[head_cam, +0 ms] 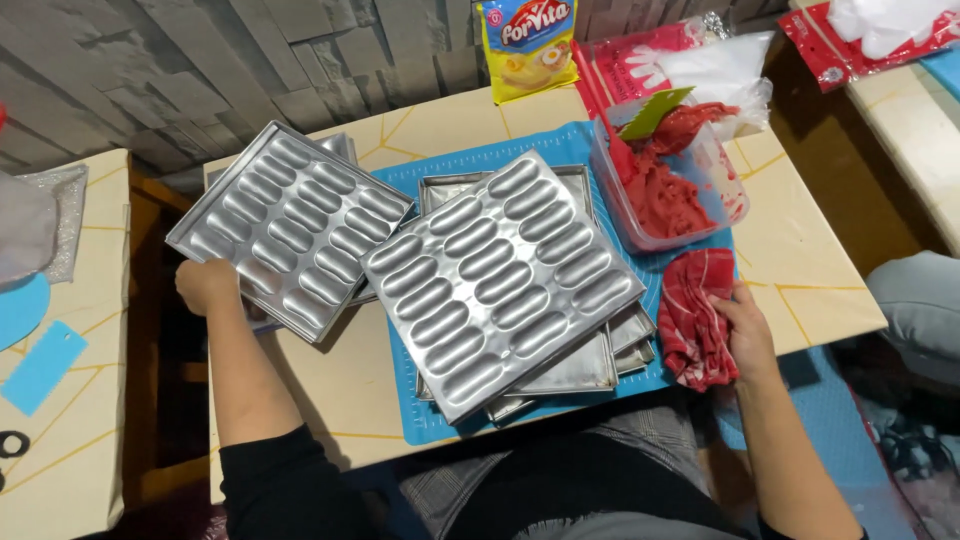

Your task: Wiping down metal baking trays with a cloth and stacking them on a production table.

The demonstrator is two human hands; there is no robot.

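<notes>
Baking moulds of dull silver metal, each pressed with rows of oblong hollows, take up the middle of the bench [330,400]. One mould [290,225] lies tilted at the left of the blue mat [420,425], and the left hand [205,285] is closed around its near corner. A second mould [500,280] sits skewed on top of a stack of flat metal trays [590,370] in the centre of the mat; every hollow that shows is bare. At the mat's right edge the right hand [745,325] presses down on a crumpled red and white checked cloth [695,320], fingers curled over it.

Behind the cloth, on the mat's far right corner, stands a clear plastic tub [725,205] holding a mass of red dough [665,195], with a pale green scraper [655,110] standing in it. Beyond the mat's far edge, a yellow packet [525,45] with a red and blue logo leans on the wall, and just right of it lie a red printed bag [630,65] and a clear bag of white powder [725,70].

The bench top is cream with thin yellow lines. A grey stone-pattern wall [200,70] rises behind the mat, and a second cream table [70,400] stands well left of it, carrying a blue card [42,365].
</notes>
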